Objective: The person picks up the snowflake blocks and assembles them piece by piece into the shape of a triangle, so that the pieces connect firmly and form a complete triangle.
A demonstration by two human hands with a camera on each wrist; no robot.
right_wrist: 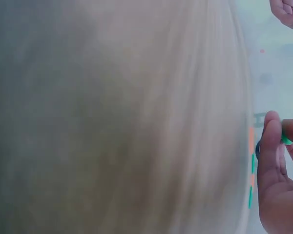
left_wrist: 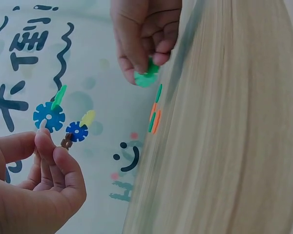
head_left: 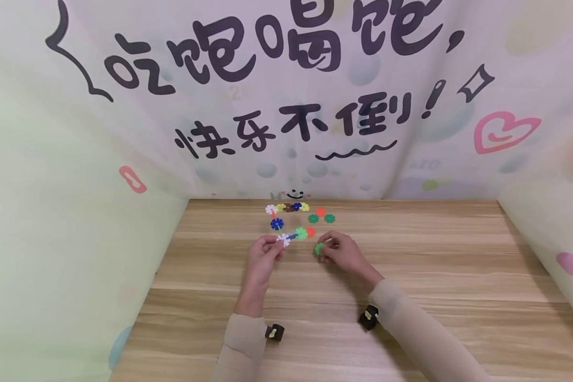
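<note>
My left hand (head_left: 261,260) pinches a white snowflake disc (head_left: 284,241) at the near corner of a chain of slotted plastic discs. From there one arm of the chain goes right through a dark blue piece to a light green disc (head_left: 301,233). Another climbs past a blue disc (head_left: 277,224) to a second white disc (head_left: 271,209), then runs right through yellow, brown and blue discs. The left wrist view shows the chain held off the table. Between thumb and fingers, my right hand (head_left: 347,255) pinches a separate green disc (left_wrist: 146,78), apart from the chain.
Loose discs lie flat on the wooden table (head_left: 434,254): an orange disc (head_left: 320,211) between two dark green ones (head_left: 330,218), and another orange disc (head_left: 311,232) nearer. A printed curtain (head_left: 286,175) stands behind the far table edge.
</note>
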